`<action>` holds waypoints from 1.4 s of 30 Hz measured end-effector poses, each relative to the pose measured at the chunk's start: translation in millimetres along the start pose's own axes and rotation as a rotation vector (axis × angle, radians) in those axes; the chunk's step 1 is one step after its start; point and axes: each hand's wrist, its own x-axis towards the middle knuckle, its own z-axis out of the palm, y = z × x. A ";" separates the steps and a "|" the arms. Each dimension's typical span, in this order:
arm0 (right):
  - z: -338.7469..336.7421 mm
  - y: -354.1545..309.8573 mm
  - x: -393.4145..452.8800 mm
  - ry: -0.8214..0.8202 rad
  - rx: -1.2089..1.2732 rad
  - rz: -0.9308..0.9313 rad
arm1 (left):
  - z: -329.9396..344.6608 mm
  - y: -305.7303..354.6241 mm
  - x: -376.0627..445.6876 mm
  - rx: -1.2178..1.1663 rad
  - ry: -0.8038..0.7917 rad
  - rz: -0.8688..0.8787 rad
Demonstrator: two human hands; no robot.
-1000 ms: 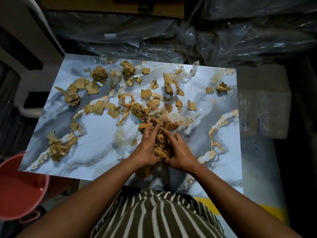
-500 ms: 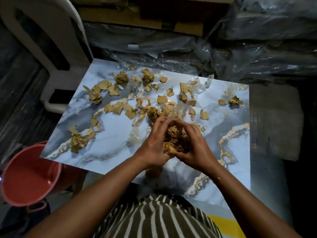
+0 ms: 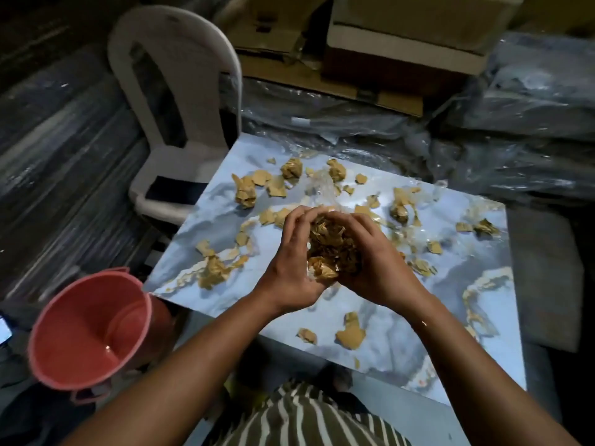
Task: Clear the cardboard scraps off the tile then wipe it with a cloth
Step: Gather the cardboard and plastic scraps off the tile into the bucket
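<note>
Cluttered storeroom, marble tile point(image 3: 370, 320) mostly still littered, and both grips, left hand point(image 3: 291, 268) and right hand point(image 3: 375, 262), are cupped tight around a wad of cardboard scraps point(image 3: 331, 249) over its middle, so next it probably goes into the pink bucket point(image 3: 93, 329) off the left corner.

Torn tan cardboard scraps point(image 3: 244, 193) are lying scattered across the glossy blue-grey marble-patterned tile point(image 3: 418, 320), thickest along its far edge; a crumpled wad point(image 3: 331, 249) is sitting raised above its middle.
</note>
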 end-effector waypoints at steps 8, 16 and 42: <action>146.7 -131.6 96.8 -0.149 0.029 -0.210 | -166.4 -82.1 -98.7 0.049 0.261 -0.086; 315.0 -244.7 198.9 -0.463 0.162 -0.533 | -300.9 -159.9 -208.5 0.143 0.606 -0.380; 691.8 -162.8 286.0 -1.206 -0.319 -0.319 | -305.2 -462.8 -352.4 0.023 0.534 -1.212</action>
